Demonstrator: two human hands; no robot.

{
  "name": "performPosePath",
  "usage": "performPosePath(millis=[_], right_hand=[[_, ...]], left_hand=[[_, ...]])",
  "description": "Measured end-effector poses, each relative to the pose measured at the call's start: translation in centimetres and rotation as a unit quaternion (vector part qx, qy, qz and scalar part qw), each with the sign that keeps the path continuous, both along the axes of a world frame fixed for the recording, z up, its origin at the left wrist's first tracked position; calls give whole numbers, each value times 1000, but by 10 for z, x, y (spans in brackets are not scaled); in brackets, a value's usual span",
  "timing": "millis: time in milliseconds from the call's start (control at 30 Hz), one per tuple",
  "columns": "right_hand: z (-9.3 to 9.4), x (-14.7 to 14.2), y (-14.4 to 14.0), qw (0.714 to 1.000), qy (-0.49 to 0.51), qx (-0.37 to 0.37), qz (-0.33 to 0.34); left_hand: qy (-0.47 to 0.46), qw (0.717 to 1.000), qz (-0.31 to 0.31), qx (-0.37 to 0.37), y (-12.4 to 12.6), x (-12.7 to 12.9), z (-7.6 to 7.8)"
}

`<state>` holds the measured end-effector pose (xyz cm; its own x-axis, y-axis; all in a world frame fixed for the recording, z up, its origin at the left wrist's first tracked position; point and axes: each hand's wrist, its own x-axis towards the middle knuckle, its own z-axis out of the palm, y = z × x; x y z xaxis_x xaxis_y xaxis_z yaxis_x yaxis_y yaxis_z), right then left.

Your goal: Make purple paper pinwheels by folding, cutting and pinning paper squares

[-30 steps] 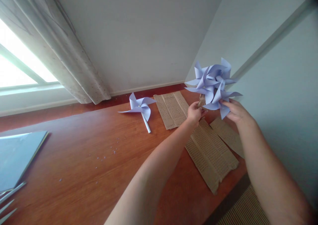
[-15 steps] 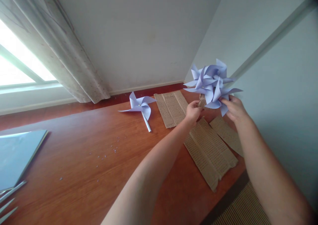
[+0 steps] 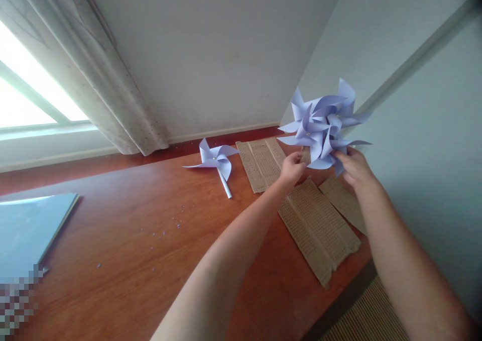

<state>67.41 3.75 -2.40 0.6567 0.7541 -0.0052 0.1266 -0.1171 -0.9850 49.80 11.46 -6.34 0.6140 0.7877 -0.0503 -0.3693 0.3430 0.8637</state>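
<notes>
My left hand (image 3: 292, 169) grips a brown piece (image 3: 306, 155) beneath the assembled pinwheels (image 3: 317, 125), bunched above the cardboard (image 3: 318, 223); my right hand (image 3: 356, 166) pinches the front one; another pinwheel (image 3: 215, 158), also assembled, lies on the table (image 3: 116, 230), outside the bunch.

The left grip (image 3: 292, 167) holds a crinkled brown piece (image 3: 306, 155) beneath clustered pale-lavender paper pinwheels (image 3: 315, 127); the right grip (image 3: 353, 166) grasps the nearest. A lone four-bladed lavender paper pinwheel (image 3: 211, 164) lies on the reddish-brown wooden desk (image 3: 124, 240), beside dotted brown cardboard sheets (image 3: 320, 225).
</notes>
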Motion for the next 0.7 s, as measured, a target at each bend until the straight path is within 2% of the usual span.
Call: performPosePath(millis=[133, 333, 467, 700], right_hand=[[-1, -6, -1, 998, -26, 29, -47], [7, -12, -4, 998, -38, 21, -45], [11, -8, -2, 999, -38, 1, -33], [16, 17, 5, 997, 5, -76, 0]], left_hand=[[0, 1000, 0, -9, 2, -1, 2], [4, 999, -3, -32, -2, -1, 3], [22, 999, -10, -41, -4, 0, 3], [102, 992, -68, -17, -5, -2, 5]])
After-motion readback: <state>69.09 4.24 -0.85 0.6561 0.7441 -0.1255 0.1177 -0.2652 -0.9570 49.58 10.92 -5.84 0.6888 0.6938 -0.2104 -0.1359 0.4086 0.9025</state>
